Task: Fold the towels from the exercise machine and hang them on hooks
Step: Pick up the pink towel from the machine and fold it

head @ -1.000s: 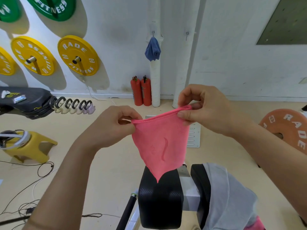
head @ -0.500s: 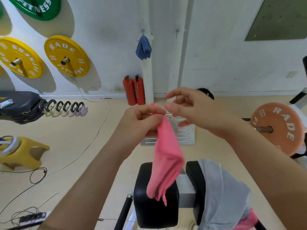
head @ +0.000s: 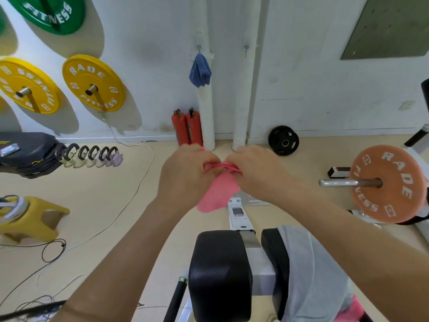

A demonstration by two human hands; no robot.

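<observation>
Left hand (head: pixel 183 175): fingers curled, pinching the bunched upper edge of the pink cloth towel (head: pixel 219 194). The towel hangs in the air between both hands, above the black padded roller (head: pixel 219 275) of the exercise machine. Small blue towel (head: pixel 200 70): hung on a wall hook behind. Right hand (head: pixel 255 170): fingers curled, pinching the same edge, just beside the left hand. Grey cloth towel (head: pixel 311 263): draped over the right-side pad.
</observation>
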